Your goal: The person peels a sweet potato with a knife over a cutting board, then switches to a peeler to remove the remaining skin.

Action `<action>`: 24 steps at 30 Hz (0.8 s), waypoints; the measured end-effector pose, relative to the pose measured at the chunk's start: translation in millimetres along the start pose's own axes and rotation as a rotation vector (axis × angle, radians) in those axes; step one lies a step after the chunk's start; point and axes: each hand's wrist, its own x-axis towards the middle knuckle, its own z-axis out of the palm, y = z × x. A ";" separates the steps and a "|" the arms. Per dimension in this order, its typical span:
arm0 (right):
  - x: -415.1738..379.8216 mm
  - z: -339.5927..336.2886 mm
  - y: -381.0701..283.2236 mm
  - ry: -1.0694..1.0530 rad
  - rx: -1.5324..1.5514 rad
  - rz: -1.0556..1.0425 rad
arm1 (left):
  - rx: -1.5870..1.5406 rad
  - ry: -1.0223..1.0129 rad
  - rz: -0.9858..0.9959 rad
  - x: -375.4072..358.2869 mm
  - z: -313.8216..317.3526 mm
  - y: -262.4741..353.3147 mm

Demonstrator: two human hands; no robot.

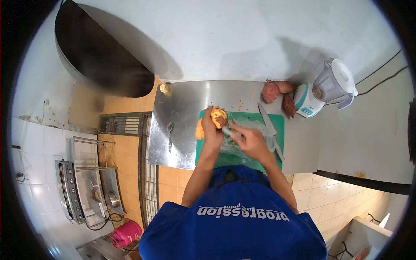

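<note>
My left hand (210, 128) is wrapped round a partly peeled sweet potato (219, 117), with orange flesh and some brown skin showing. A small pale tool, apparently a peeler (226, 131), is gripped in my right hand (250, 142), close to the sweet potato's lower side. Its working end is hard to make out. A peeled orange piece (199, 130) rests by my left hand at the left edge of the green cutting board (277, 123). Under my right hand, a clear plastic bag (236, 149) is spread over the board with scraps about it. A knife (267, 119) lies along the board's right side.
Several unpeeled sweet potatoes (271, 92) sit at the back right beside a blender (310, 97). A spoon (170, 136) lies on the left of the steel table (184, 104), and a small yellowish item (164, 88) stands at its back left corner. A dark hood-like panel (99, 52) juts out at upper left.
</note>
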 end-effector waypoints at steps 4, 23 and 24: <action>-9.3 31.3 33.1 -0.011 -0.104 -0.105 | -0.093 -0.016 0.046 3.7 13.9 22.1; 6.8 -16.5 -7.8 0.057 0.073 0.006 | 0.785 -0.245 0.431 -9.1 -0.7 2.2; 7.1 -12.9 -6.3 0.013 0.054 0.043 | 0.788 -0.233 0.454 -9.6 -1.3 3.0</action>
